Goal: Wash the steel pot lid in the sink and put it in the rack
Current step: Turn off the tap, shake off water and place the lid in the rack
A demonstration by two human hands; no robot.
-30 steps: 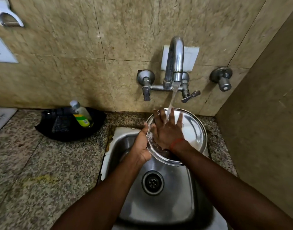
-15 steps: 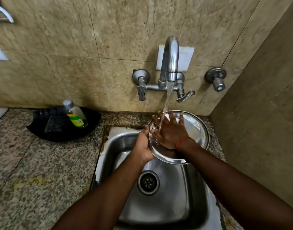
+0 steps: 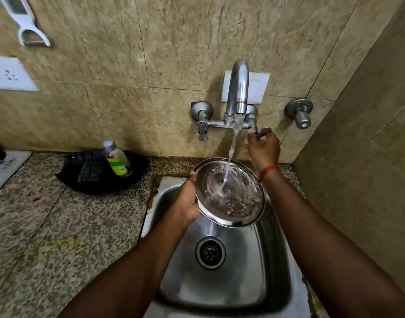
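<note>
The round steel pot lid (image 3: 238,198) is held tilted over the steel sink (image 3: 222,283), its hollow side up. Water from the tap (image 3: 237,92) falls into its middle. My left hand (image 3: 185,203) grips the lid by its left rim. My right hand (image 3: 263,150) is raised behind the lid, fingers on the tap's right lever (image 3: 263,131). A red thread circles that wrist. No rack is in view.
A black tray (image 3: 100,173) on the granite counter (image 3: 59,226) left of the sink holds a dark scrub pad and a soap bottle (image 3: 118,159). A second valve (image 3: 300,113) juts from the tiled wall. A side wall stands close on the right.
My right hand has left the lid's inner face and risen to the tap lever. The lid now shows bare under the stream. My left hand keeps its hold.
</note>
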